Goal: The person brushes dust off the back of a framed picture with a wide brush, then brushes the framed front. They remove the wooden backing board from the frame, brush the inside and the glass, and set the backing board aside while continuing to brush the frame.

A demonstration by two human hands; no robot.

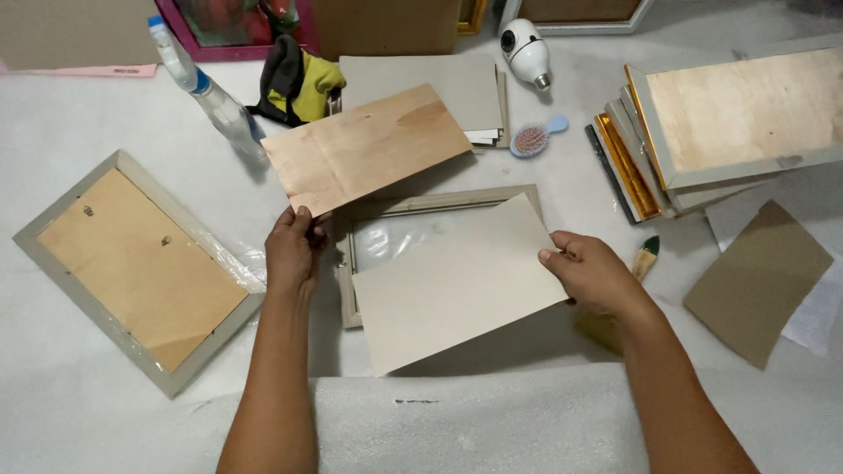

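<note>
My left hand pinches the near corner of a thin plywood backing board, lifted and tilted above the table. My right hand grips the right edge of a pale grey card sheet, held over an open grey picture frame that lies face down between my hands. Shiny glass or plastic film shows inside the frame, partly hidden by the card.
A second grey frame with plastic wrap lies at left. A stack of frames is at right, with a paintbrush and brown card nearby. Behind are a spray bottle, gloves, grey boards, small hairbrush, bulb-shaped device. Foam sheet nearest me.
</note>
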